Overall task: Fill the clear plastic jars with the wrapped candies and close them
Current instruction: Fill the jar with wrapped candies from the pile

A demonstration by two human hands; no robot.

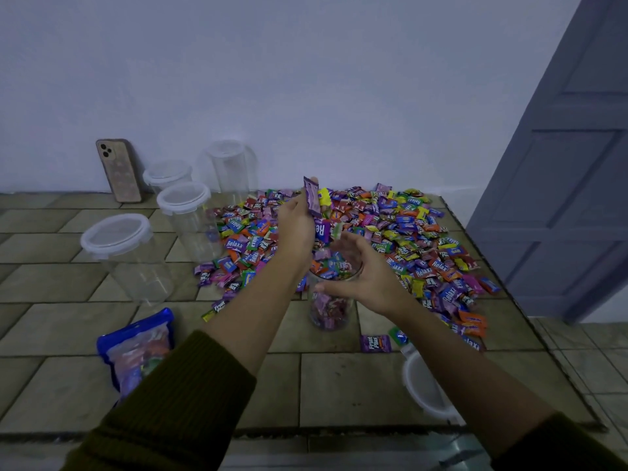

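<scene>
Nearest me on the table (pixel 339 385), a blue bag of candies (pixel 136 351) lies at my left and a loose lid (pixel 421 385) sits under my right forearm. Past them stands the open jar (pixel 331 307), nearly full of wrapped candies. My right hand (pixel 367 277) curls round its rim, thumb against the side. Just above it, my left hand (pixel 295 226) pinches a purple candy (pixel 312 197). The pile of candies (pixel 407 232) spreads behind. Four closed jars (pixel 125 253) stand off to the left, and a phone (pixel 119 169) leans on the wall.
</scene>
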